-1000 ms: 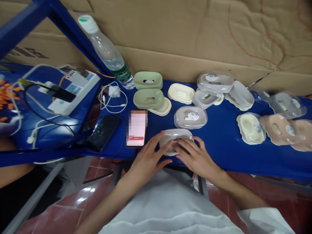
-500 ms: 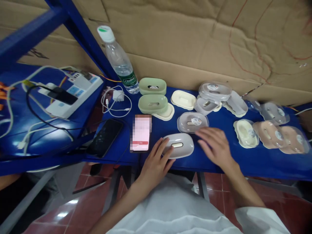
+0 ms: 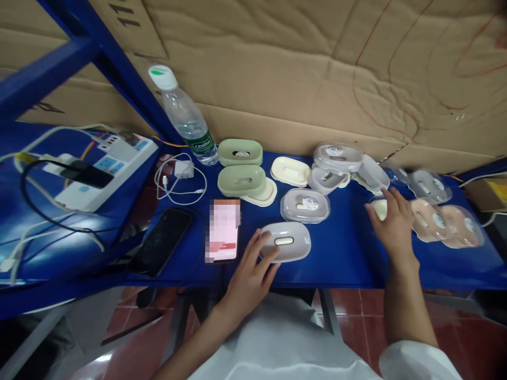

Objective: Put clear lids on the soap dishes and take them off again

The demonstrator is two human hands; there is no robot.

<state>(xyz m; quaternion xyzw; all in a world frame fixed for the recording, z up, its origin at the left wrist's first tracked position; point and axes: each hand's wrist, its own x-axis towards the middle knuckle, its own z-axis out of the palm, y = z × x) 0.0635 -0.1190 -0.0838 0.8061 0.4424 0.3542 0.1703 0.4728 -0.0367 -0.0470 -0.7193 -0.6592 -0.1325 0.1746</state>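
Note:
My left hand (image 3: 253,266) rests with spread fingers on the left end of a light grey oval soap dish (image 3: 295,252), which has a cream strip in its middle slot. My right hand (image 3: 394,224) is stretched out to the right, fingers apart, over a cream wavy-edged dish (image 3: 381,209). Most of that dish is hidden under the hand, and I cannot tell how firmly it is touched. Behind the grey dish sits another grey dish (image 3: 295,212) under a clear cover with a round label. Right of my right hand lie pinkish dishes (image 3: 430,224) in clear covers.
Green dishes (image 3: 241,179), a cream insert (image 3: 290,171) and stacked grey dishes (image 3: 336,158) line the back. A lit phone (image 3: 223,232), a dark phone (image 3: 162,240), a charger cable (image 3: 180,198), a water bottle (image 3: 190,126) and a power strip (image 3: 106,169) are on the left.
My right hand has moved right, from beside the covered grey dish to over the cream dish. My left hand stays on the grey dish. The camera view has shifted slightly.

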